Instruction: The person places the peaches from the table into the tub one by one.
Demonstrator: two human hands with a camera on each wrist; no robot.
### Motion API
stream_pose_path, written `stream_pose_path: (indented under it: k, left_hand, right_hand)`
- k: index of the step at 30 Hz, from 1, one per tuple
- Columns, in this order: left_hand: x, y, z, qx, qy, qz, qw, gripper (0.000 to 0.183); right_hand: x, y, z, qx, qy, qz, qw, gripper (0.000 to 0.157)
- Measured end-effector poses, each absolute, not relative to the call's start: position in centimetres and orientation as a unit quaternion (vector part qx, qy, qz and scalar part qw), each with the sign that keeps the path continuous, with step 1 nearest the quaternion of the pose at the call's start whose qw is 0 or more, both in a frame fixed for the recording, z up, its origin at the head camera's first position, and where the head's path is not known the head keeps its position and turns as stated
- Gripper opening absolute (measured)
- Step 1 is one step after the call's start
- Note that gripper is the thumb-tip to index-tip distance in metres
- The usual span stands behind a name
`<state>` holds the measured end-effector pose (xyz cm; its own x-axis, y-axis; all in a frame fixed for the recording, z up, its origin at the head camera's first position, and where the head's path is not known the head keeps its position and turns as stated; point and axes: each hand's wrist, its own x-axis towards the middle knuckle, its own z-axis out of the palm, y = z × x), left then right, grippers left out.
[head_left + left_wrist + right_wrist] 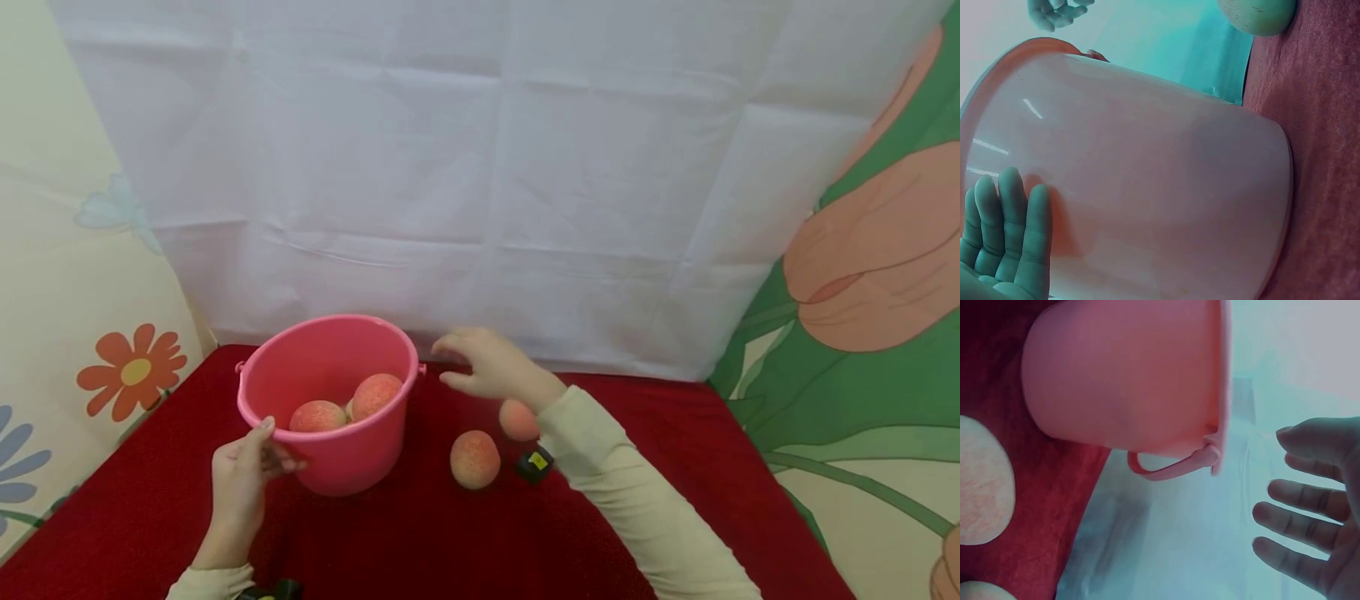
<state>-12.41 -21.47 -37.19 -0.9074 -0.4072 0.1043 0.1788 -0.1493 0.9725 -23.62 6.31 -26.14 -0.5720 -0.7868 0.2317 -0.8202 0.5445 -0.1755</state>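
Observation:
A pink bucket [348, 462] stands upright on the red cloth, peaches inside it. Two of these show well, one peach [318, 416] at the near wall and another peach [377, 393] to its right; a sliver of something pale lies between them. My left hand [242, 483] holds the near left rim, thumb over the edge and fingers against the outer wall. Right of the bucket my right hand [491, 364] hovers with nothing in it, fingers apart and loosely bent. Below it lie a peach [476, 460] and a farther peach [518, 420], partly behind the forearm.
Red cloth [435, 542] covers the table. A white sheet [480, 192] hangs behind it, with flower-printed cloth [862, 250] at the sides. The bucket's handle [1175, 469] hangs down on its far side. A small black wrist device [536, 463] shows by my right sleeve.

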Motion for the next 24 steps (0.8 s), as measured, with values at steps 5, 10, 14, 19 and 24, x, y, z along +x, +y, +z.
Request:
stream_pose_path:
  k: [5, 10, 14, 19, 24]
  left_hand:
    - [-12.4, -21.5, -37.2, 0.095, -0.621, -0.753, 0.195, 0.045]
    - [-12.4, -21.5, -37.2, 0.095, -0.619, -0.755, 0.197, 0.045]
    - [-12.4, -21.5, -37.2, 0.096, -0.615, -0.757, 0.199, 0.045]
    - [-12.5, -21.4, -37.2, 0.094, -0.615, -0.757, 0.199, 0.045]
    - [-12.5, -21.4, -37.2, 0.088, -0.611, -0.76, 0.203, 0.045]
  right_hand:
    - [-23.4, 7.1, -26.9, 0.456, -0.879, 0.125, 0.06, 0.03]
    - [-23.6, 7.7, -27.7, 0.446, -0.883, 0.132, 0.059, 0.03]
    - [-23.8, 8.1, -28.3, 0.437, -0.888, 0.134, 0.052, 0.031]
    - [-24.3, 8.8, -29.2, 0.433, -0.889, 0.137, 0.05, 0.031]
    - [-24.8, 9.7, -30.3, 0.42, -0.895, 0.143, 0.042, 0.032]
